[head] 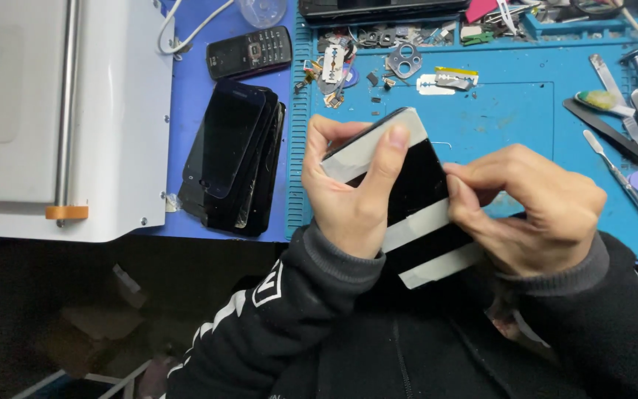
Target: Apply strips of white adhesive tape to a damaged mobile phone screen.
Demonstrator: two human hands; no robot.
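My left hand (352,193) grips a black phone screen panel (419,185) by its upper left edge, the thumb lying across a strip of whitish tape at the top. Two more tape strips cross the panel lower down. My right hand (533,210) pinches the panel's right edge beside the middle strip. The panel is held tilted above the near edge of the blue work mat (503,111). Both arms are in black sleeves.
A stack of black phone screens (234,159) lies left of the mat, a black keypad phone (249,51) behind it. A white machine (60,118) fills the left. Small metal parts (405,60), razor blades (448,81) and metal pry tools (629,159) lie on the mat.
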